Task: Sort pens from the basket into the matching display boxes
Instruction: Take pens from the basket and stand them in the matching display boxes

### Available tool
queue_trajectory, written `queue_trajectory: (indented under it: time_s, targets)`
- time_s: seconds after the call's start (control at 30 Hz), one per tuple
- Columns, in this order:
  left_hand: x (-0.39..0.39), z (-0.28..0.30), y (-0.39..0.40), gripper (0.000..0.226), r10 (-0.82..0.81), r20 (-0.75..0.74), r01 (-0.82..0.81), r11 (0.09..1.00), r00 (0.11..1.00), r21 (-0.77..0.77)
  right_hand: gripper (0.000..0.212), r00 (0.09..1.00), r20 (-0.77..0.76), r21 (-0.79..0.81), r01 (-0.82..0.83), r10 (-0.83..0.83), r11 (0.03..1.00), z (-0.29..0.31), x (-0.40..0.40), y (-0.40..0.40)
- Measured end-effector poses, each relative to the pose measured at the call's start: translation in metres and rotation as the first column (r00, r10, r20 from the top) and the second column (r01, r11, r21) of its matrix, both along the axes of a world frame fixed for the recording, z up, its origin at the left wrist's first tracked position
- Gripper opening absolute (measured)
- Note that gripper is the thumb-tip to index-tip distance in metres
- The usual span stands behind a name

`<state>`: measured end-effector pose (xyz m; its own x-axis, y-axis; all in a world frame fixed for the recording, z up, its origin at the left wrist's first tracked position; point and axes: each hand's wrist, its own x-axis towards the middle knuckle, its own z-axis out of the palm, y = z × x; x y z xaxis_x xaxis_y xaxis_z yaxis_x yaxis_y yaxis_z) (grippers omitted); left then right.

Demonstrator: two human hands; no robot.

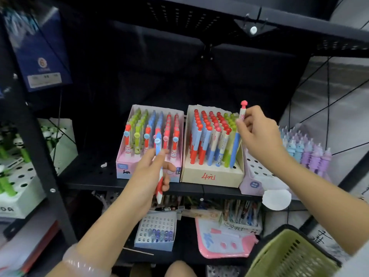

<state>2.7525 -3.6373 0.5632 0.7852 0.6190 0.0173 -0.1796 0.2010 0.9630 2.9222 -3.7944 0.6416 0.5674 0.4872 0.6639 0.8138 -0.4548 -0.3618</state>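
packed pens [211, 136] — front holes [234, 167] free

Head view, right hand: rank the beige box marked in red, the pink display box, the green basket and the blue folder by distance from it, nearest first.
From the right hand:
1. Beige box, just left of the hand, almost under it.
2. Pink display box, further left on the same shelf.
3. Green basket, down at the lower right.
4. Blue folder, far upper left.
Items 2 and 3 are close to call.

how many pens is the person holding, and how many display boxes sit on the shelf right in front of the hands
Pens in hand: 2, a blue, white and red pen in the left hand and a mushroom-topped pen in the right hand
Display boxes: 3, a pink box, a beige box and a lilac box
Total: 5
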Motion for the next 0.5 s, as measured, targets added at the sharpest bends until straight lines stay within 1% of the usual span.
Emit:
queue_trajectory:
  time_s: [0.07, 0.2, 0.3, 0.37, 0.43, 0.47, 0.5]
  targets:
    - [0.004, -0.003, -0.004, 0.017, -0.026, 0.013, 0.026, 1.0, 1.0, 0.01, 0.011, 0.999, -0.024, 0.031, 0.05, -0.049, 0.998, -0.009, 0.006, -0.011]
    - [0.009, -0.006, -0.008, 0.024, -0.066, 0.069, 0.072, 0.994, 0.995, -0.088, 0.012, 0.995, -0.065, 0.066, 0.078, -0.074, 0.995, -0.016, 0.014, -0.018]
    - [0.01, -0.008, -0.008, 0.025, -0.074, 0.058, 0.077, 0.996, 0.996, -0.048, 0.013, 0.993, -0.086, 0.079, 0.093, -0.086, 0.993, -0.019, 0.017, -0.017]
    - [0.009, -0.009, -0.008, 0.024, -0.055, 0.046, 0.056, 0.998, 0.997, -0.018, 0.014, 0.988, -0.116, 0.001, 0.101, -0.1, 0.995, -0.025, 0.018, -0.015]
    - [0.008, -0.009, -0.009, 0.02, -0.035, 0.033, 0.034, 0.999, 0.999, 0.025, 0.016, 0.979, -0.158, -0.132, 0.107, -0.128, 0.985, -0.031, 0.018, -0.014]
    - [0.007, -0.01, -0.008, 0.018, -0.028, 0.031, 0.027, 0.998, 0.999, 0.051, 0.017, 0.974, -0.175, -0.171, 0.112, -0.142, 0.979, -0.031, 0.017, -0.014]
    - [0.006, -0.01, -0.008, 0.015, -0.025, 0.033, 0.023, 0.997, 0.999, 0.075, 0.017, 0.97, -0.187, -0.177, 0.12, -0.153, 0.977, -0.029, 0.015, -0.014]
